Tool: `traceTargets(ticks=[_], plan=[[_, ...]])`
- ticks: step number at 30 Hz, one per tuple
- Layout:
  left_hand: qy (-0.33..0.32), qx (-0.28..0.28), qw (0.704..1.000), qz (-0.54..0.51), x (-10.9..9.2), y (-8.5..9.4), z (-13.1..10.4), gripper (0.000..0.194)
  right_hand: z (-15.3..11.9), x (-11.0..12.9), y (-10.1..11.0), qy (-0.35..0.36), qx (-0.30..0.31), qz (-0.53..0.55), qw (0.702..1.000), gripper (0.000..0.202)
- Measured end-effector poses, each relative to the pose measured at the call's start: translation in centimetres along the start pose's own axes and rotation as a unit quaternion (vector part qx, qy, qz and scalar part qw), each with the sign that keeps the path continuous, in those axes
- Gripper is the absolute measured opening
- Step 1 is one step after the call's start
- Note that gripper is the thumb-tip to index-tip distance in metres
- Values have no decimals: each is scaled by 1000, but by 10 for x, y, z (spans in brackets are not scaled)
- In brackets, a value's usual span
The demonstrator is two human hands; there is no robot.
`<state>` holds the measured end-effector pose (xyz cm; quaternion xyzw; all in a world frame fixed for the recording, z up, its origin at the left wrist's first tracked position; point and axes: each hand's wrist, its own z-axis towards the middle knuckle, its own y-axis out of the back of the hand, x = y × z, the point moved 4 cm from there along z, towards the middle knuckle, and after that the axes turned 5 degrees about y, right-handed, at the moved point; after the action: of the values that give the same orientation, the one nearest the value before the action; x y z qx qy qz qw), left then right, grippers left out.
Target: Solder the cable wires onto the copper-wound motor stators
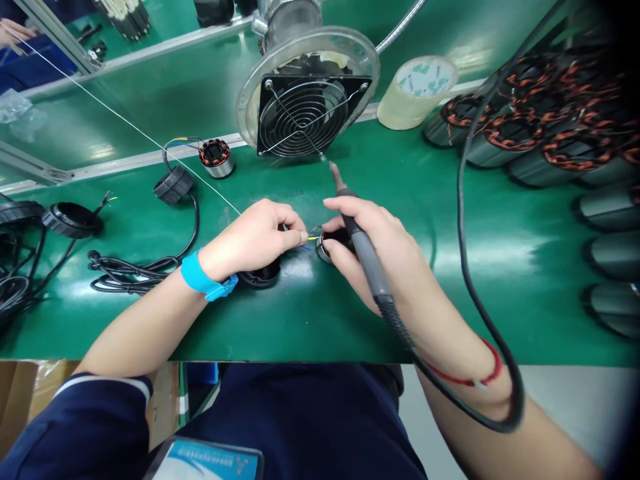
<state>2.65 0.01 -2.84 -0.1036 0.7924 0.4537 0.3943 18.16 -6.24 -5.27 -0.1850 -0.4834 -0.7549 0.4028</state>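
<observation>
My right hand (pixel 383 243) holds a soldering iron (pixel 367 257), its tip pointing up toward the fan. The thumb and a finger of that hand also rest on a small motor stator (pixel 324 248), mostly hidden under the hand. My left hand (pixel 265 233) pinches thin coloured wires (pixel 313 238) beside the stator; yellow and blue strands show. Under the left wrist sits a black round cap (pixel 261 275), partly covered. A thin white strand, perhaps solder wire (pixel 200 177), runs down from the upper left toward the left hand.
A fume extractor fan (pixel 303 120) hangs at the back, with a tape roll (pixel 417 90) beside it. Several stators (pixel 520 137) crowd the right side. Another stator (pixel 217 159), a wired cap (pixel 173 185) and coiled black cables (pixel 135 275) lie left. The iron's cord (pixel 463 220) loops at right.
</observation>
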Motion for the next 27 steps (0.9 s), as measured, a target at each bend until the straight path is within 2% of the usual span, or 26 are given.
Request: traceTargets(ticks=[5,10,13,18,21,24,27], plan=[[10,7,999,-36,0,2,1,13,5,-5,-15,28,-3,-18,999,42],[55,20,990,-126,1,4,3,12,7,-13,-17,-15,-55,-23,998,43],[62,15,989,-133,2,6,4,12,5,-11,-14,-28,-70,-7,997,45],[10,-16,999,-38,2,6,5,12,-17,6,10,-48,-157,-16,986,38],[-32,-46,998,39,-1,4,3,13,-36,9,19,-96,-148,-4,984,38],[-52,-70,992,88,-5,1,1,15,-51,10,22,-69,-162,-4,984,36],[-64,-92,986,121,-8,-1,1,16,-60,8,18,-41,-203,27,978,31]])
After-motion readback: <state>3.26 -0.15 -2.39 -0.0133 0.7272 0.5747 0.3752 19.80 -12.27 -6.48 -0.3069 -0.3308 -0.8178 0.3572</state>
